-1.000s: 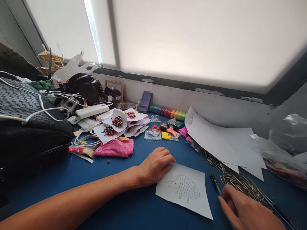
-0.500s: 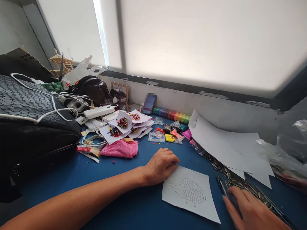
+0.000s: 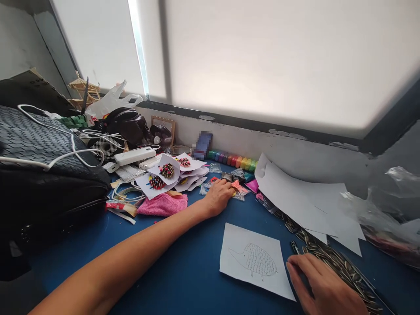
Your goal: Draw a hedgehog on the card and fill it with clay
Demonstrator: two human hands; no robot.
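Observation:
My left hand (image 3: 218, 197) reaches out over the small clay packets; its fingertips and anything under them are hidden. Beside it lie an orange packet (image 3: 239, 189) and a dark packet (image 3: 226, 176). A sheet of white paper (image 3: 229, 234) with a line drawing of a hedgehog-like animal with a long snout lies flat on the blue tabletop. To its right, my right hand (image 3: 323, 282) rests low, fingers curled and thumb close to them around a dark pen (image 3: 294, 247). Only the pen's far end sticks out clearly.
Sunflower seeds (image 3: 341, 267) lie in a heap by my right hand, below large white sheets (image 3: 302, 197). Paper pieces with spiky decorations (image 3: 156, 182), a pink cloth (image 3: 164, 204) and a black woven bag (image 3: 49, 183) are at left. Coloured clay tubs (image 3: 234, 160) line the wall.
My left hand has left the drawing's upper edge and moved forward onto the clay packets, covering the yellow one. My right hand has shifted slightly left over the pen, its thumb and fingers drawing closer.

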